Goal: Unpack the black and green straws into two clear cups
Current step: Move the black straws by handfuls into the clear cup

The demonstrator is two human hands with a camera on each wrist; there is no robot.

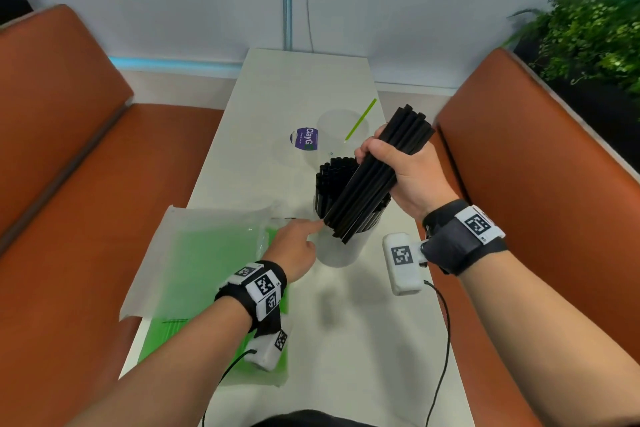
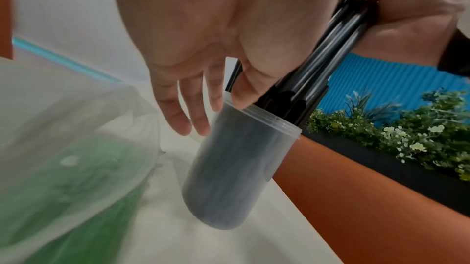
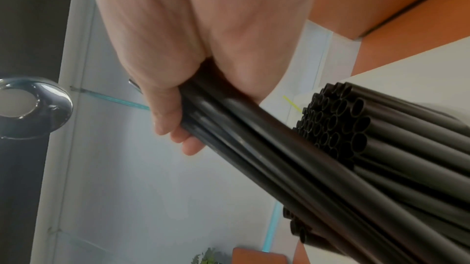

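Two clear cups stand on a narrow white desk (image 1: 339, 340) between orange bench seats; the nearer cup (image 1: 341, 246) is packed with upright black straws (image 1: 334, 177), while the farther cup (image 1: 341, 128) holds a single green straw (image 1: 360, 120) leaning to the right; the right hand (image 1: 398, 166) is clamped round a bundle of black straws (image 1: 372, 177), held at a slant with its lower ends at the rim of the nearer cup; the left hand (image 1: 294, 248) is loose, its fingers (image 2: 193, 115) relaxed, its forefinger stretched out to the cup's rim beside the bundle's lower ends; whether it touches the rim is hard to tell; a clear plastic bag of green straws (image 1: 204, 263) lies flat on the desk under the left wrist; a round purple label (image 1: 304, 139) shows just left of the farther cup; leafy plants (image 1: 588, 31) rise behind the right-hand seat.
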